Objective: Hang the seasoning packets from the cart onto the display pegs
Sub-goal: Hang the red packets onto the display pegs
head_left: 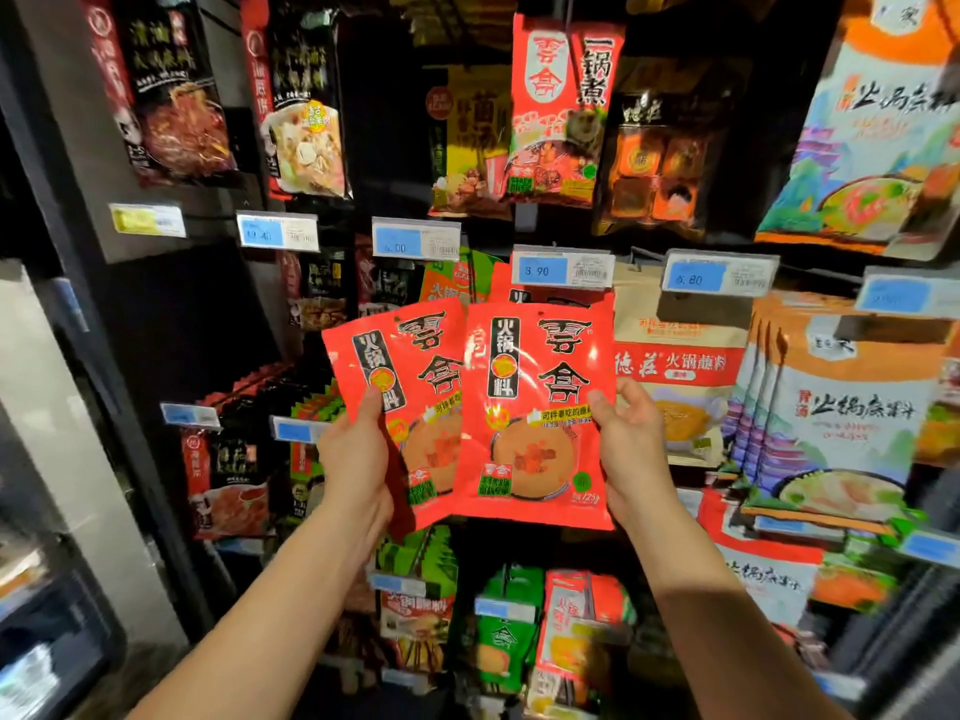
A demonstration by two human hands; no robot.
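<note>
1. Display wall (171, 283): dark peg panel, filling the view. Rows of hanging hot-pot seasoning bags, each row fronted by price tags. Most pegs are already stocked; the column left of centre looks thin, though it is too dark there to be sure.

2. Cart: not in view. How many packets are left in it cannot be judged.

3. Matching stock: red bags (563, 298) with the same print show just behind the held pair, under the 3.90 tag (563, 270). That is probably the target peg.

4. Right packet (535, 418): red, upright, face to camera, in front of the left one and overlapping its edge. Not yet on a peg; its top edge sits just below the 3.90 tag.

5. Left packet (400, 407): same product, tilted slightly left, partly covered by the right one. Also not hung.

6. Right hand (631, 444): closed on the right packet's right edge, thumb on the front, fingers behind.

7. Left hand (353, 454): closed on the left packet's left edge, thumb on the front, fingers behind.

8. Progress: mid-task. Two packets raised to the shelf, none of this pair hung. Left to do: find each hang hole, thread it onto the peg, release, then return for more.
</note>
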